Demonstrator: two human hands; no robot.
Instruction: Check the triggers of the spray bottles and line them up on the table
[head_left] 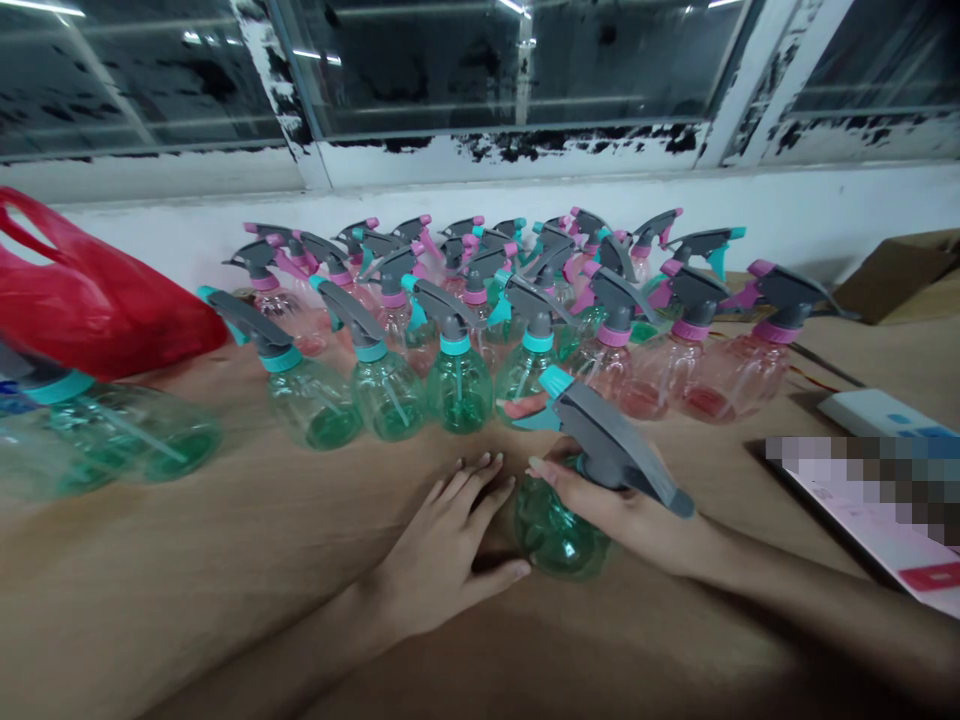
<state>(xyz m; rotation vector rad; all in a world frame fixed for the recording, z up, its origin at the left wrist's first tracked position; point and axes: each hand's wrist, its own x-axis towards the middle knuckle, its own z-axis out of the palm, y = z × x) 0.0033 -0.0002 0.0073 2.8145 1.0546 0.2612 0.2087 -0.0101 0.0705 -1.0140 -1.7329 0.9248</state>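
The right hand [626,515] is clasping the spray bottle [566,545] (nozzle [556,381] pointing toward ten o'clock), the spread left hand [442,550] lying at its nine.

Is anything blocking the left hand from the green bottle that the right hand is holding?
Nothing visible is. The left hand, palm down, is close beside the green bottle; I can't tell if they touch. The right hand grips higher up.

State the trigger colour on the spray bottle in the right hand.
Turquoise; the trigger shows best in the head view.
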